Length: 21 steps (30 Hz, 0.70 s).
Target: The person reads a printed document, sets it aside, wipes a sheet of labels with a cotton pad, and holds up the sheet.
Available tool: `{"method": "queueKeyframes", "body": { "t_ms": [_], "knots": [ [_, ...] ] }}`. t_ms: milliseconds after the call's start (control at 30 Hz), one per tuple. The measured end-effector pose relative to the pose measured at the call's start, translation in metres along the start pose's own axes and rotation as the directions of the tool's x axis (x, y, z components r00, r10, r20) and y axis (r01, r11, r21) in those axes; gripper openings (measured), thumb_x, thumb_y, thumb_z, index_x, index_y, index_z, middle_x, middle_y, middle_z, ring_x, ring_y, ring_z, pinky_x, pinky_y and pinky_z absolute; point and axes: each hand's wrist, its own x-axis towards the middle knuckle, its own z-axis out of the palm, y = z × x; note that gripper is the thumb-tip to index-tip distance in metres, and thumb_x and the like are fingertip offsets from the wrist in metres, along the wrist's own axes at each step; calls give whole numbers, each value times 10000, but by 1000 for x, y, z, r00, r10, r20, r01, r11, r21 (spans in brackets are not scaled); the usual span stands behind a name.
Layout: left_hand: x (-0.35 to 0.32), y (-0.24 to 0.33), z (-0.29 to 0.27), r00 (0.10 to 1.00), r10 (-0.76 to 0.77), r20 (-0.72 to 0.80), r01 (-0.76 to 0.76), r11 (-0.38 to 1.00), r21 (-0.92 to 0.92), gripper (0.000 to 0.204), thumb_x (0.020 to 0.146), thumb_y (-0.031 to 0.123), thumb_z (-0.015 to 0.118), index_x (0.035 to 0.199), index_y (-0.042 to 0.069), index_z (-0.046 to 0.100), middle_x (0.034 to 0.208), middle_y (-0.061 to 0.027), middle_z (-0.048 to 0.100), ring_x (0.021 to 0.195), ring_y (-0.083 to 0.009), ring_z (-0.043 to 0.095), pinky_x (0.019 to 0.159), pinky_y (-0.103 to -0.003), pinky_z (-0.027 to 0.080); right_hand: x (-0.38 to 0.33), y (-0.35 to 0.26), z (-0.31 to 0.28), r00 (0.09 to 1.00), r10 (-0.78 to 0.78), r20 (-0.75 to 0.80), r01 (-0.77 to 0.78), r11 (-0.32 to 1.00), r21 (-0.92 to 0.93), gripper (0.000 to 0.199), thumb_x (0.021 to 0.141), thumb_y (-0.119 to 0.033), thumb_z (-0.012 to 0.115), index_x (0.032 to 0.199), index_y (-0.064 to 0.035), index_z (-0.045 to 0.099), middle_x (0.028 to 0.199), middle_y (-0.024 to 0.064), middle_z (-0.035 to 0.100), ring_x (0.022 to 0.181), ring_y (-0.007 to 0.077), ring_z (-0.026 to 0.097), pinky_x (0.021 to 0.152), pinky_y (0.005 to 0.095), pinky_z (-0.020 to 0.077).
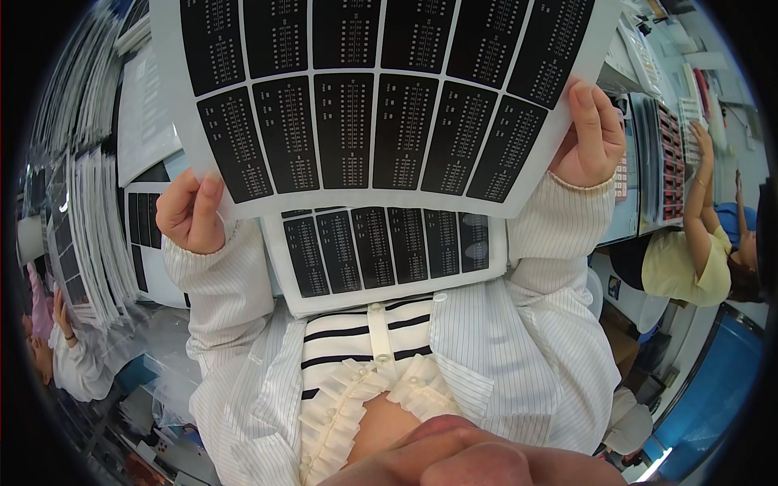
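A large white sheet (341, 199) printed with rows of black rectangular panels is held up in front of me, its top running out of view. At its lower left corner my left hand (193, 212) pinches the edge between thumb and fingers. My right hand (596, 134) grips the right edge somewhat higher up. Below the raised sheet lies a stack of similar printed sheets (381, 293), close against my body and partly hidden by the sheet I hold.
Tall piles of sheets (89, 211) stand at the left, with clear plastic wrapping (170, 373) below them. Red-and-white racks (671, 162) are at the right. One person in a yellow top (689, 263) works at the right; another in white (77, 360) is at the far left.
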Motion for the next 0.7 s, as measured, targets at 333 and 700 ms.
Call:
{"method": "queueKeyframes", "body": {
  "t_ms": [333,700],
  "knots": [
    [6,8,-2,943,-321,90,325,945,-36,141,800,56,496,783,-64,568,651,-54,578,550,-58,481,511,-166,357,5,1,12,914,361,-186,-385,917,-109,203,762,-88,578,922,37,580,772,98,614,641,119,581,562,189,448],
    [7,4,-2,845,-522,121,533,840,-103,172,796,118,514,736,-34,567,626,-27,559,540,-50,457,503,-171,345,6,9,8,864,460,-205,-490,862,-128,190,735,-101,606,873,30,603,716,86,613,587,115,572,520,195,442]
  ]
}}
